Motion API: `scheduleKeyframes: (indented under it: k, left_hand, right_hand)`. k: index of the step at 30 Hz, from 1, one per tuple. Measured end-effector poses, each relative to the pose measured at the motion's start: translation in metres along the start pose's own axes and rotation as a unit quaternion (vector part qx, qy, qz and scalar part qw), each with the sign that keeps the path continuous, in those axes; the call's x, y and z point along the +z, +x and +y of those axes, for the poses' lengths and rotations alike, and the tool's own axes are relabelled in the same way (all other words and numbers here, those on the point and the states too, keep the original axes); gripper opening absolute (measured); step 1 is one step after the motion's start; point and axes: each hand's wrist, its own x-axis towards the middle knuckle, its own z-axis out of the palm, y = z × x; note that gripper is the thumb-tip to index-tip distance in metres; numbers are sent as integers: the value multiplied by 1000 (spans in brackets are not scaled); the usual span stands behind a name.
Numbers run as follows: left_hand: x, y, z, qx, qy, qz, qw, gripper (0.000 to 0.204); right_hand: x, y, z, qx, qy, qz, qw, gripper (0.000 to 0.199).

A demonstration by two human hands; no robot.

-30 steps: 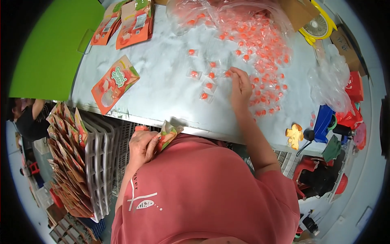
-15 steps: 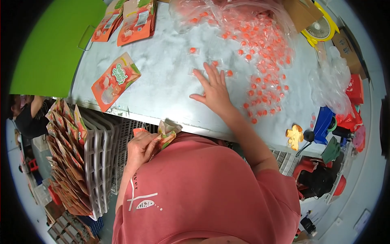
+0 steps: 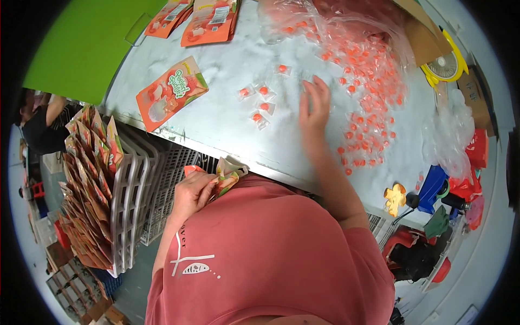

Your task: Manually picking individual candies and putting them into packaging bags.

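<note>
1. One flat pouch [image 3: 162,103], orange with a green corner, seen in the head view; lies face up on the pale worktop [image 3: 244,143] and serves as landmark for the entries below.
2. One left hand [image 3: 194,194], nearer the person than the flat pouch; fingers closed round a held pouch [image 3: 230,177], orange and green, crumpled, its pale inner side showing, at the worktop's near edge.
3. One right hand [image 3: 313,108], to the right of the flat pouch, over the worktop; fingers extended, with a gap between them. Whether anything small sits behind them, cannot tell.
4. Five loose candies [image 3: 264,106], orange-red, in clear wrappers; right of the flat pouch, spread apart.
5. One large candy heap [image 3: 368,89], same kind, well to the right of the flat pouch; its far part under a clear plastic bag [image 3: 382,27].
6. Two pouch stacks [image 3: 210,27], beyond the flat pouch.
7. Several upright pouches [image 3: 89,200] beside grey crates [image 3: 129,200], left of the flat pouch and nearer the person.
8. One yellow fan [image 3: 445,66], far right of the flat pouch.
</note>
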Motion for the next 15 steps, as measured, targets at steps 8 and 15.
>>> scheduleKeyframes:
  k: [8,15]
  left_hand:
    - [4,11,2,41,14,-34,998,13]
    - [8,1,-5,-4,19,-29,999,17]
  right_hand:
    - [-12,-7,25,-89,-298,-145,939,40]
    - [8,-25,-11,-47,-73,-130,988,38]
